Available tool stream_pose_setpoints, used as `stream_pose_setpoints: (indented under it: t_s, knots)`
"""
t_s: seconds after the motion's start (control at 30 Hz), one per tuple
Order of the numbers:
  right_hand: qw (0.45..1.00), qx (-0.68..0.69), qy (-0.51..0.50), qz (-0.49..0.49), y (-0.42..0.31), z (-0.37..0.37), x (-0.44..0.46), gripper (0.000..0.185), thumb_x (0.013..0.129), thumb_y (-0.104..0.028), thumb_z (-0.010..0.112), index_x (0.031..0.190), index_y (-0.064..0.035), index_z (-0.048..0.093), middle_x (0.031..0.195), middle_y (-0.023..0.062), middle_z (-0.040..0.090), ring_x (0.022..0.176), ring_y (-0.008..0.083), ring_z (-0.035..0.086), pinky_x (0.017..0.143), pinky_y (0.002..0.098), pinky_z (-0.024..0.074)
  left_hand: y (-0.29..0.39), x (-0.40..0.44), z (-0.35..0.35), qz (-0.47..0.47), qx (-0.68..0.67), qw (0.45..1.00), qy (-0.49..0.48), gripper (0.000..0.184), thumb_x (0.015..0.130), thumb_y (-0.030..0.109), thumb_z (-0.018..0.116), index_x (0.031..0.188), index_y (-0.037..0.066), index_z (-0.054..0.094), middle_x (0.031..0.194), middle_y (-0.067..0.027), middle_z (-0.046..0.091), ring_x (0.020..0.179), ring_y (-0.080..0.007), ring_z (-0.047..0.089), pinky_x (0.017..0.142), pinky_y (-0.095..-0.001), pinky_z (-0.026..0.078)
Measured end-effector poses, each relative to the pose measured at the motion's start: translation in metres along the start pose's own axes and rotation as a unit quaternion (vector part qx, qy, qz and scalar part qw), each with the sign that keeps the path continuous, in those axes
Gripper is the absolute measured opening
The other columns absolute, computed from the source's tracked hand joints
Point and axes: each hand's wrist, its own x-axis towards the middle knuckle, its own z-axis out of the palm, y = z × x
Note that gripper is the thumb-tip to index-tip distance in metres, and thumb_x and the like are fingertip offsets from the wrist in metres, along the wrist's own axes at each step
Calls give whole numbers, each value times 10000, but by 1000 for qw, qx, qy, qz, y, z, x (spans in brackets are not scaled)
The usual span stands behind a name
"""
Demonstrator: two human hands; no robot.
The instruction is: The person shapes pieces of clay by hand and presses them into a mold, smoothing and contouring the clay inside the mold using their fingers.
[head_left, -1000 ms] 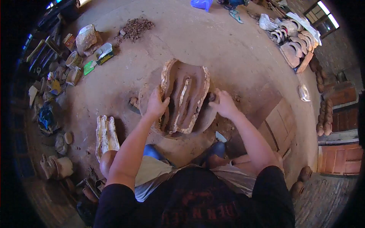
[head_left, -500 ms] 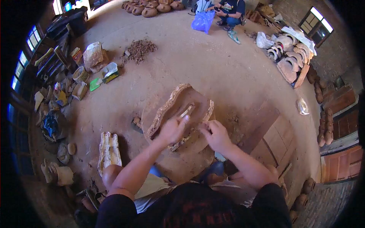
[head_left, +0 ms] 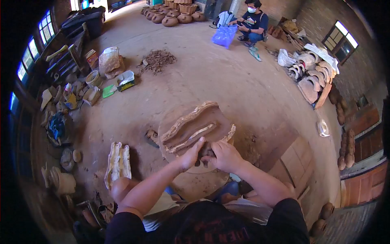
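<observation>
Both of my hands meet at the near edge of a round board (head_left: 167, 118), pinching a dark brown lump of clay (head_left: 206, 152) between them. My left hand (head_left: 191, 158) has its thumb pressed on the lump from the left. My right hand (head_left: 226, 157) curls its fingers around the other side. Just beyond them on the board lies a brown, clay-lined mould (head_left: 185, 133) with pale, ragged, wavy rims. A pale ridge or strip (head_left: 199, 133) runs through its middle. My hands hide the mould's near right part.
Left of the board stands a long whitish mould piece (head_left: 118, 164). Wooden boards (head_left: 294, 158) lie to the right. Farther off are a heap of crumbled clay (head_left: 158, 61), round pots (head_left: 170, 20), stacked mould pieces (head_left: 313, 73) and a crouching person (head_left: 254, 24) beside a blue bag (head_left: 224, 36).
My left hand has drawn back from the mould's middle toward my right hand. The two hands now come together on the clay lump. The camera view has tilted up slightly.
</observation>
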Motion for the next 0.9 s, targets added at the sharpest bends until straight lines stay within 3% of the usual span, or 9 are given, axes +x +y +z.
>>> stream_pose_setpoints:
  t_s: [0.13, 0.2, 0.23, 0.33, 0.37, 0.47, 0.7, 0.8, 0.9]
  knots:
    - [995, -33, 26, -87, -2, 6, -9, 400, 812, -365, 814, 796, -69, 546, 729, 101, 597, 785, 310, 657, 638, 434, 526, -3, -7, 2, -81, 101, 991, 11, 751, 1009, 732, 302, 1057, 76, 664, 773, -40, 637, 640, -131, 497, 547, -298, 359]
    - [998, -31, -4, -61, -1, -4, -15, 380, 824, -339, 816, 855, -52, 568, 782, 126, 606, 797, 324, 656, 660, 432, 532, -15, -3, -4, -75, 131, 988, 3, 776, 990, 759, 322, 1062, 71, 674, 776, -45, 650, 631, -139, 490, 553, -301, 359]
    - [998, -23, -26, -48, -6, -8, -20, 373, 830, -326, 816, 884, -44, 579, 808, 139, 611, 803, 332, 655, 671, 432, 534, -6, -5, -8, -88, 133, 986, -37, 743, 991, 723, 400, 1153, 43, 652, 957, -85, 686, 720, -160, 531, 602, -327, 415]
    - [974, 152, 31, 168, -30, -14, -23, 365, 866, -314, 778, 965, -19, 587, 929, 177, 625, 878, 397, 651, 748, 497, 533, -2, -16, 9, -14, 92, 995, 22, 610, 986, 644, 538, 1116, 55, 627, 1004, -63, 627, 841, -118, 534, 684, -265, 423]
    - [962, 189, -28, 195, -25, -12, -29, 390, 887, -298, 758, 1075, 2, 594, 1024, 213, 633, 936, 439, 649, 789, 522, 535, 2, -20, 10, 33, 152, 987, -27, 583, 1002, 586, 556, 1189, 35, 593, 1101, -53, 581, 930, -121, 505, 749, -270, 433]
    - [965, 116, -162, 169, -15, -1, -44, 411, 892, -324, 752, 1087, 4, 600, 1024, 214, 632, 934, 437, 650, 796, 524, 538, -34, -14, 15, 8, 118, 991, -70, 580, 1026, 583, 506, 1167, 28, 595, 1045, -40, 584, 873, -124, 512, 712, -281, 426]
    - [989, 35, -116, 90, -27, 8, -70, 344, 901, -326, 714, 1001, -14, 606, 927, 164, 611, 853, 400, 640, 759, 501, 548, -35, -23, 28, -220, 23, 965, -139, 602, 1057, 592, 410, 1150, 30, 605, 1024, -50, 617, 846, -123, 578, 673, -308, 419]
    - [994, 25, -67, 88, -31, 2, -65, 310, 893, -300, 713, 977, -18, 615, 906, 151, 613, 858, 382, 642, 758, 484, 552, -93, -2, 26, -54, 86, 994, -44, 576, 1055, 579, 436, 1157, 38, 605, 982, -40, 605, 841, -121, 554, 676, -311, 427]
    - [984, 33, -146, 92, -16, 12, -79, 310, 888, -285, 712, 984, -9, 610, 932, 163, 606, 875, 387, 633, 794, 482, 546, -62, -13, 34, -86, 108, 988, -70, 513, 1063, 537, 460, 1127, 45, 590, 951, -29, 582, 842, -150, 531, 716, -344, 448]
